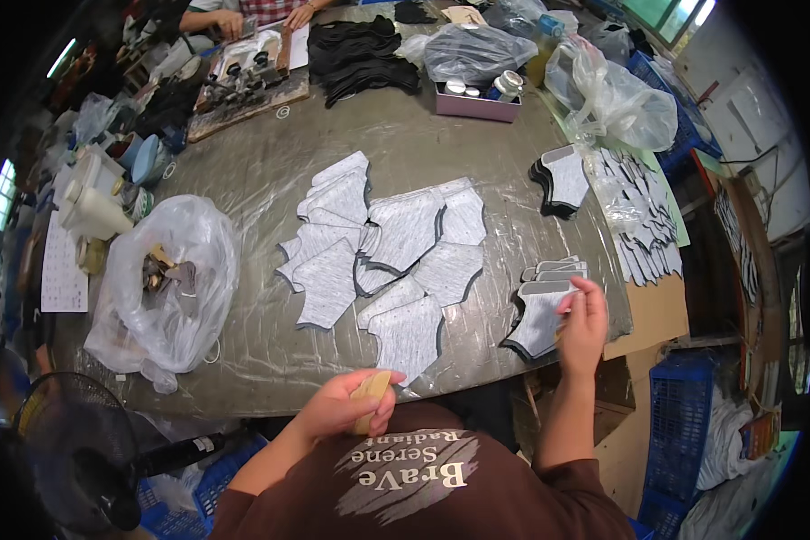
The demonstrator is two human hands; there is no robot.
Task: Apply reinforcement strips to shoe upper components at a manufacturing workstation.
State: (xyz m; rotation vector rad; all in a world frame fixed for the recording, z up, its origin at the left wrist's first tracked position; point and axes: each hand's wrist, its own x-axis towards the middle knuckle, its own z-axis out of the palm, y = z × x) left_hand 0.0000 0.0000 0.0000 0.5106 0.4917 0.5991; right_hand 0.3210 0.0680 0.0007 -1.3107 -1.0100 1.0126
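Note:
My left hand point(337, 407) is closed around some flat tan pieces point(371, 392) at the table's front edge, close to my body. To the right, my right hand point(587, 326) is over a stack of grey cut fabric pieces point(542, 317) with dark grey strips along their upper edges. Its fingers are drawn together; what they hold, if anything, is too small to make out. Between and beyond my hands lies a spread of overlapping grey cut pieces point(405, 236) with dark undersides. Another small stack of grey pieces point(567, 178) sits farther back on the right.
A clear plastic bag point(166, 288) with scraps stands at the left. Black cut pieces point(362, 54) and a purple box point(477, 106) of jars lie at the back. Across the table point(243, 171), another person's hands point(232, 24) work. A fan point(76, 450) is at lower left.

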